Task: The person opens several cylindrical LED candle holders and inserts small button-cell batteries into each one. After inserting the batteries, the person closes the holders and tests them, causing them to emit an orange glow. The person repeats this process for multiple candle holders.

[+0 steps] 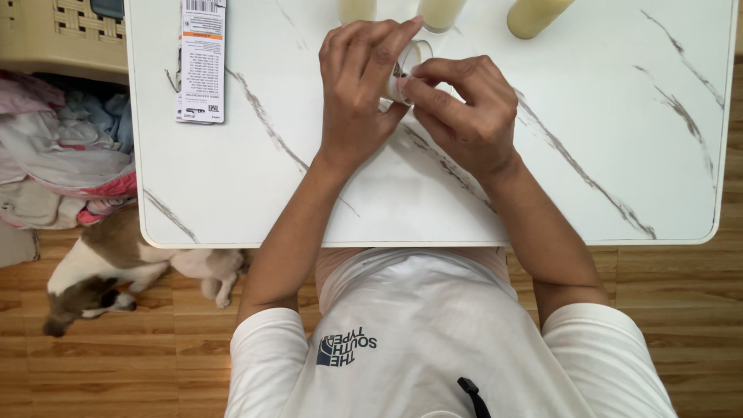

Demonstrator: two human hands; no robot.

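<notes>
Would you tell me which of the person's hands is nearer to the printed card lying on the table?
Left. The left hand grips a small clear jar at the table's middle, with the printed card off to its left; the right hand lies beyond the jar, farther away.

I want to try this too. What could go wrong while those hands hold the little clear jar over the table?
The small clear jar sits only between the fingertips of the left hand and right hand, so it might slip. An elbow nudge could tip the pale yellow bottles close behind.

Home: laundry basket (66, 31), dog (116, 267), wood floor (681, 279).
</notes>
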